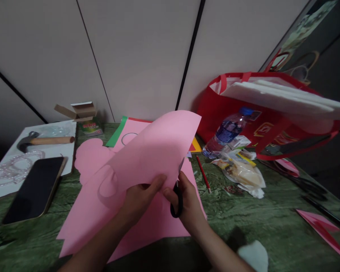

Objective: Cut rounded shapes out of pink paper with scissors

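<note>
A large sheet of pink paper [155, 147] curls up over the table, its lower edge pinched in my left hand [140, 198]. My right hand [188, 202] grips black-handled scissors [176, 206] at the sheet's right side; part of a blade shows against the paper's edge, and the rest is hidden. Beneath both hands lie more pink sheets [158, 223]. To the left, a pink piece with a scalloped outline [92, 156] rests partly under the raised sheet.
A phone [35, 189], a hammer [49, 140] and beaded strands [15, 166] lie at left, near an opened small box [89, 119]. On the right are a red pencil [203, 173], a water bottle [226, 130], plastic packets [240, 170] and a red bag [212, 98].
</note>
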### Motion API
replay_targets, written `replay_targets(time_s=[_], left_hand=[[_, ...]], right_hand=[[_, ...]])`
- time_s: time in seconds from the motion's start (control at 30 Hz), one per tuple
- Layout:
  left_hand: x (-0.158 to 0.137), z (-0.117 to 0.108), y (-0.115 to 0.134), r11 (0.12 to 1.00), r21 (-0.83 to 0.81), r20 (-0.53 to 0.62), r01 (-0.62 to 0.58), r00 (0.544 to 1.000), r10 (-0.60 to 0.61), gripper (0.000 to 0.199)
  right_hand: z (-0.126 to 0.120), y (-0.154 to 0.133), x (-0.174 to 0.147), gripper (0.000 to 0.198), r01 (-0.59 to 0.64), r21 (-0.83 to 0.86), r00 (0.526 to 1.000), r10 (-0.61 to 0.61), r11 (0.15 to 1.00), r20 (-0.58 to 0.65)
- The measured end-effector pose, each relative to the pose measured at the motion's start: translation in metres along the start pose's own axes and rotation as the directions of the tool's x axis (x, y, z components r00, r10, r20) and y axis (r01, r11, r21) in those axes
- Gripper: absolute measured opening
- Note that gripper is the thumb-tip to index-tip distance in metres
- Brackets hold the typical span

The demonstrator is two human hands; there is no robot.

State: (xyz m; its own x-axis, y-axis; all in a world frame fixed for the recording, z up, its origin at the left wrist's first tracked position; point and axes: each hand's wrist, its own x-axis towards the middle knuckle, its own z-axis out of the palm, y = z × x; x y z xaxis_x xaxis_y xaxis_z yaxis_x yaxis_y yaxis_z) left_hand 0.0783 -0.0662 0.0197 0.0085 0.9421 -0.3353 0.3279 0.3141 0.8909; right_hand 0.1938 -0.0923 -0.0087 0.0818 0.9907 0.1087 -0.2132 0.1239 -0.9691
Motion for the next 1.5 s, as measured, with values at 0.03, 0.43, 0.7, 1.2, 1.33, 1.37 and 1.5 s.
replay_targets(time_s=[0.03, 0.43, 0.7, 1.2, 1.33, 1.37, 1.5], left_hand=[[0.0, 0.0, 0.0, 1.0, 0.001, -0.003, 0.002, 1.0, -0.002, 0.034], [-0.001, 0.001, 0.002, 1.0, -0.016, 0.004, 0.006, 1.0, -0.006, 0.032], [-0.002, 0.001, 0.003, 0.996, 0.067, 0.0, 0.065, 0.998, -0.065, 0.037], [-0.002, 0.001, 0.003, 0.999, 0.042, 0.026, 0.029, 0.999, -0.03, 0.033], [-0.001, 0.002, 0.001, 1.0, -0.003, 0.008, -0.004, 1.0, 0.004, 0.029], [-0.001, 0.002, 0.001, 1.0, -0.015, 0.004, -0.014, 1.0, 0.014, 0.028], [0.002, 0.002, -0.002, 0.999, -0.04, 0.035, -0.031, 0.999, 0.032, 0.031]], right_hand=[[0.0, 0.0, 0.0, 0.034, 0.002, 0.0, 1.0, -0.002, 1.0, -0.001], [0.002, -0.002, -0.002, 0.031, -0.011, 0.044, 1.0, 0.011, 0.999, -0.006], [0.001, 0.001, -0.001, 0.032, 0.011, 0.038, 0.999, -0.009, 0.999, -0.032], [0.001, 0.0, -0.002, 0.03, 0.056, 0.006, 0.998, -0.056, 0.998, -0.015], [0.001, -0.002, -0.002, 0.029, 0.056, 0.006, 0.998, -0.056, 0.998, -0.022], [0.001, -0.002, -0.002, 0.029, 0.053, 0.004, 0.998, -0.053, 0.999, -0.021], [0.0, -0.002, -0.002, 0.03, 0.048, -0.013, 0.999, -0.048, 0.999, -0.023]])
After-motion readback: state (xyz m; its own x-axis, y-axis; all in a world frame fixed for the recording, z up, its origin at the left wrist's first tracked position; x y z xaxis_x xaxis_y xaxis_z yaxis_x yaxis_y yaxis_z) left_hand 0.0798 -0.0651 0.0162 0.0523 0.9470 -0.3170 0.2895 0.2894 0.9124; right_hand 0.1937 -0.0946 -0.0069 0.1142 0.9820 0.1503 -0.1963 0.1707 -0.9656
